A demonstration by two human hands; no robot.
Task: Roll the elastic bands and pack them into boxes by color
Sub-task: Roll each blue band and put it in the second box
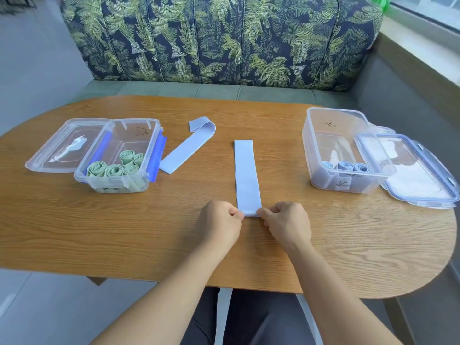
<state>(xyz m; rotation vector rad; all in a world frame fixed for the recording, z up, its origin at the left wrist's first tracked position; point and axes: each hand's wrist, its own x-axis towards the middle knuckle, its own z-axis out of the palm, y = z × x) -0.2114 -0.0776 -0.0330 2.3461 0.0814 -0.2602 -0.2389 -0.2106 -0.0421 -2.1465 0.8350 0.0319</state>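
While the person sat at the near edge of the oval wooden table [124,232], both forearms lay stretched out over the wood towards its middle. The left hand [219,225] and the right hand [286,225] met at the near end of a pale blue elastic band [247,175], each with fingers curled and pinching one corner of that end, which was turned over into a small first fold. The rest of the band lay flat on the table, running straight away from the hands. Farther out on the left stood an open clear box [134,128] with blue clips, holding several rolled green bands [114,169] packed towards its near side. Its clear lid [62,148] lay on the table, touching the box's left side. Just to the right of that box lay a second pale blue band [185,148], unrolled, set at a slant, its far end curled over on itself. On the right, well apart from the hands, stood another open clear box [328,125] with a few rolled blue bands [346,166] against its near wall, and a blue-edged lid [408,170] lay against its right side. Beyond the table was a bench seat with a backrest [224,38] printed with green palm leaves on dark blue.
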